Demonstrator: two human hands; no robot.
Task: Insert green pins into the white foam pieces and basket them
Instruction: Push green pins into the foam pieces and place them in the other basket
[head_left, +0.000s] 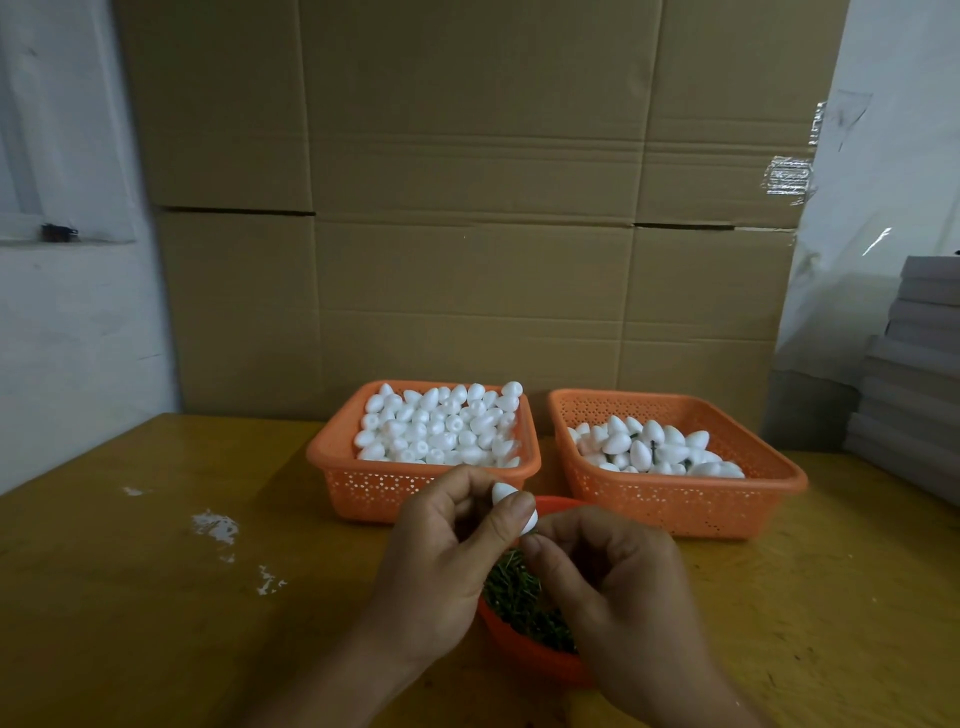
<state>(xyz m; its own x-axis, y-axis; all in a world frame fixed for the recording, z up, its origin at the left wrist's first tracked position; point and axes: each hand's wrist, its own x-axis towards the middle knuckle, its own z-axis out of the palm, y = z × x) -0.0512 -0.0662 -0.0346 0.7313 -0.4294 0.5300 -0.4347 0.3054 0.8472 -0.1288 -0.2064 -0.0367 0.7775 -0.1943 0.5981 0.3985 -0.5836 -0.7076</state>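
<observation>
- Foam piece (511, 506), white and egg-shaped, is up above the near edge of the surface (156, 597), pinched in the left hand (441, 561) grip between thumb and fingers.
- Right hand (613, 577) grip is curled at the piece's lower tip; a pin there is too small to make out.
- Green pins (511, 592) fill the red bowl (535, 660) under both hands.
- Left basket (363, 488) is heaped with plain pieces; right basket (675, 504) holds pinned ones, towards the far edge.

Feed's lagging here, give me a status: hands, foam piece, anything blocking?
Left hand pinching foam piece; right hand fingers curled at its lower end, pin itself not visible. Both over pin bowl. Right basket unobstructed.
</observation>
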